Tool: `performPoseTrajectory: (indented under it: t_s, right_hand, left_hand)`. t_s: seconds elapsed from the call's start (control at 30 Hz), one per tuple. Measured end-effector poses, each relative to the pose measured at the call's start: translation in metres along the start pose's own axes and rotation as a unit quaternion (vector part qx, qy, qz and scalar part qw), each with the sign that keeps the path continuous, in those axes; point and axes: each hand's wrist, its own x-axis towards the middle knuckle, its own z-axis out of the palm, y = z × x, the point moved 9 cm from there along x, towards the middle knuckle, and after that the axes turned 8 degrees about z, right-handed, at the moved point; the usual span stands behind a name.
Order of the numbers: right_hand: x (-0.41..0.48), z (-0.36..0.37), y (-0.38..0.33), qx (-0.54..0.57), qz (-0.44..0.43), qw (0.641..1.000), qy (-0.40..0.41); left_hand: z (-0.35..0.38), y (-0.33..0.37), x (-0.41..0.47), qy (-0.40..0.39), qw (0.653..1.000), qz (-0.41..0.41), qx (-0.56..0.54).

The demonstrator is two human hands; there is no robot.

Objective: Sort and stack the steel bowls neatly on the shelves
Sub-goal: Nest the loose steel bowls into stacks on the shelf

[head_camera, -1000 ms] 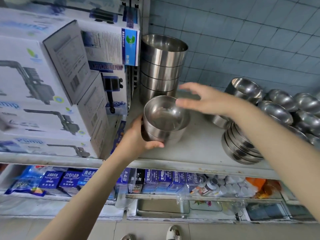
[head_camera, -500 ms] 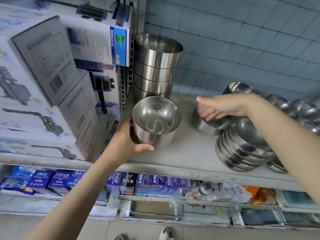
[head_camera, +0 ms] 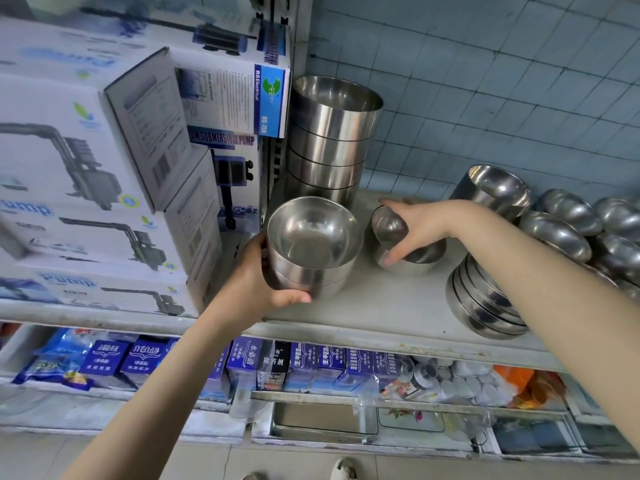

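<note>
Left hand (head_camera: 256, 282): wrapped round the short stack (head_camera: 311, 244), thumb across the lower bowl's front wall, fingers hidden behind.
Short stack: two nested bowls, mouths up, at the centre of the frame near the shelf's (head_camera: 381, 306) front edge; I could not tell whether it rested on the shelf or was held just off it.
Right hand (head_camera: 415, 230): curled over the rim of a loose bowl (head_camera: 389, 226), gripping it, just right of the short stack.
Loose bowl: tilted, and seemed to lie inside a second bowl on the shelf.
Tall stack (head_camera: 329, 140): upright behind the short stack, in the upper centre, beside the pump boxes (head_camera: 104, 168).
Other bowls: a leaning stack (head_camera: 485, 306) at the lower right and a heap (head_camera: 571, 216) of upturned ones at the far right.
Handling: the bowls looked stiff, light and polished, so likely slippery. A pinch at the rim, or a full wrap round the wall, should hold best. Nested bowls could slide apart if tipped.
</note>
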Motion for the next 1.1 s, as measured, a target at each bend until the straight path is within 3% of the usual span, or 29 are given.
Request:
performPoseTrajectory:
  t_s: [0.33,0.57,0.87,1.0,1.1]
  right_hand:
    - [-0.076,-0.063,-0.007,0.192,-0.083,0.967,0.143]
    - [-0.120,-0.069,-0.093,0.177,-0.165,0.956,0.168]
    - [-0.090,-0.041,-0.121,0.138,-0.113,0.966,0.189]
    - [-0.106,-0.037,-0.107,0.209,-0.135,0.951,0.185]
    - [-0.125,-0.032,-0.058,0.265,-0.079,0.912,0.302]
  left_hand:
    - [0.001,-0.008,0.003,-0.010,1.000,-0.012,0.012]
    - [0.002,-0.002,0.004,-0.002,0.999,-0.008,0.036]
    - [0.004,0.009,-0.001,0.010,0.994,0.000,0.107]
    - [0.004,0.016,-0.003,0.025,0.992,0.009,0.124]
    - [0.009,0.021,-0.006,0.040,0.988,0.014,0.146]
